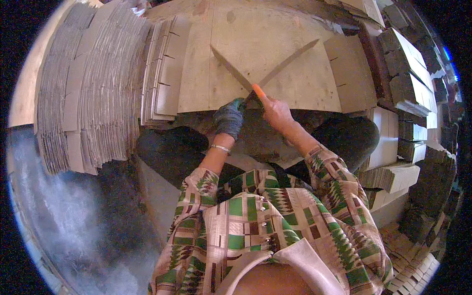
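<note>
Fingers (259,92) of my right hand (278,115) and gloved left hand (229,120) are curled closed; I see they hold crossed blades (290,59).

A pale plywood board (300,83) lies across the middle, darker spots marking its surface. To its left I see a tall, tightly packed stack of grey-brown cardboard (105,78), its layered edges uneven, with a smaller bundle of slotted cardboard (172,69) just beside the board. On the right, a flat cardboard piece (351,69) overlaps the board's edge, near a dark reddish-brown bar (373,61). Beyond that, more cardboard bundles (408,78) pile up. Near left, the bluish-grey floor (59,206) shows cloudy whitish patches.
</note>
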A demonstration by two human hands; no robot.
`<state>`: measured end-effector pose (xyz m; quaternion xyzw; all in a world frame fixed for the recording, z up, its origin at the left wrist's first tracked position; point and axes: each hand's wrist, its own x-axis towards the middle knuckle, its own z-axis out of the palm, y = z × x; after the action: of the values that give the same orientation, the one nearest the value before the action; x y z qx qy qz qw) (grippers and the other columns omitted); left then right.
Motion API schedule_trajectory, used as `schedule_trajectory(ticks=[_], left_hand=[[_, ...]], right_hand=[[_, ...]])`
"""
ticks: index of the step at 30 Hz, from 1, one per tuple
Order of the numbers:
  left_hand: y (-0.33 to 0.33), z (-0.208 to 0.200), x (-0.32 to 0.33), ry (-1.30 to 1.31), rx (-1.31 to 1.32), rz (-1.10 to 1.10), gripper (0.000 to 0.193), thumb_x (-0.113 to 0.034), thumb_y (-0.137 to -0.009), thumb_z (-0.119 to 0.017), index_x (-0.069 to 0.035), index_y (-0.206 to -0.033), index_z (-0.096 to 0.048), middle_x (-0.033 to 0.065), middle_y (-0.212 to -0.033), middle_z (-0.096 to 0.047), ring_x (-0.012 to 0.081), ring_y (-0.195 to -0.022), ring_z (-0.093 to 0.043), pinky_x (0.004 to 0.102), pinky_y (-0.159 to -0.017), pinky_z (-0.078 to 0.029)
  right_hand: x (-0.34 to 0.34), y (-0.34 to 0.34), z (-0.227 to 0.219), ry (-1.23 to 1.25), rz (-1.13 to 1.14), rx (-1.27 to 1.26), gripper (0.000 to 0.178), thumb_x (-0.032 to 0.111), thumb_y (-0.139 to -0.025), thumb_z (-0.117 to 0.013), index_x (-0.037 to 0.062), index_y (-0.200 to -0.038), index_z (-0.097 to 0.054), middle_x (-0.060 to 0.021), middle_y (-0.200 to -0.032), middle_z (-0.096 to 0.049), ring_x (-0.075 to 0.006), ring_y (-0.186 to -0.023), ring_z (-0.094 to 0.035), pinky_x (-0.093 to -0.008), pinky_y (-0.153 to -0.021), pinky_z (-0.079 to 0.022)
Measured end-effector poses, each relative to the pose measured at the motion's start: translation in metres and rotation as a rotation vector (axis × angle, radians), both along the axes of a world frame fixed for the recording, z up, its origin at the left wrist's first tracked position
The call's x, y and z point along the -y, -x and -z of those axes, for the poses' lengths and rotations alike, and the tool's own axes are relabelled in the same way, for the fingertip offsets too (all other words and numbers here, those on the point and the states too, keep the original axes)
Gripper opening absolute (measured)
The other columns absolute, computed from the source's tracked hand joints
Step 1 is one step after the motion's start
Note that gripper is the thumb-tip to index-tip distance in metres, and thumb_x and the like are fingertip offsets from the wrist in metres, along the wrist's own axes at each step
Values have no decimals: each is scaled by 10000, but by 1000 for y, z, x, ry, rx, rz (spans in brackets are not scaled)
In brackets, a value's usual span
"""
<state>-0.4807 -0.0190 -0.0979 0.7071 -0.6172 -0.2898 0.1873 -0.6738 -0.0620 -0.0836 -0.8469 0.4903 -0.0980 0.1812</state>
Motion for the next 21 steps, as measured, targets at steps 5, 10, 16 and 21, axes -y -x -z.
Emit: schedule_trajectory(ticks=[5, 10, 16, 21], left_hand=[[-66, 18, 10, 315, 188, -89, 750, -611, -854, -652, -110, -1404, -551, 238, -1374, -578, 425, -1273, -537, 508, -1087, -405], [-201, -4, 33, 65, 845, -347, 995, -645, -777, -712, -109, -1538, -362, 198, -1604, -313, 397, -1501, -217, 569, -1219, -132], [-253, 2, 20, 129, 947, -283, 562, -411, -818, -730, -158, -1312, -642, 87, -1550, -428, 371, -1464, -300, 542, -1202, -208], [-234, 4, 41, 281, 388, -494, 373, -353, -866, -688, -147, -1176, -713, 183, -1250, -649, 391, -1147, -605, 481, -977, -473]], right_hand=[[-2, -13, -30, -163, 53, -69, 974, -23, -719, -626, 202, -1585, -242, -193, -1013, -699, -420, -860, -684, -510, -730, -555], [21, -14, -43, 196, 99, 174, 882, 69, -760, -662, 149, -1555, -288, -208, -932, -701, -435, -828, -682, -539, -745, -550], [50, -60, -42, -98, 62, -105, 843, 58, -752, -684, 126, -1518, -340, -222, -919, -711, -453, -817, -687, -548, -717, -556], [58, -41, -16, -85, 82, -40, 884, 35, -760, -631, 204, -1558, -292, -244, -835, -694, -453, -769, -678, -554, -687, -536]])
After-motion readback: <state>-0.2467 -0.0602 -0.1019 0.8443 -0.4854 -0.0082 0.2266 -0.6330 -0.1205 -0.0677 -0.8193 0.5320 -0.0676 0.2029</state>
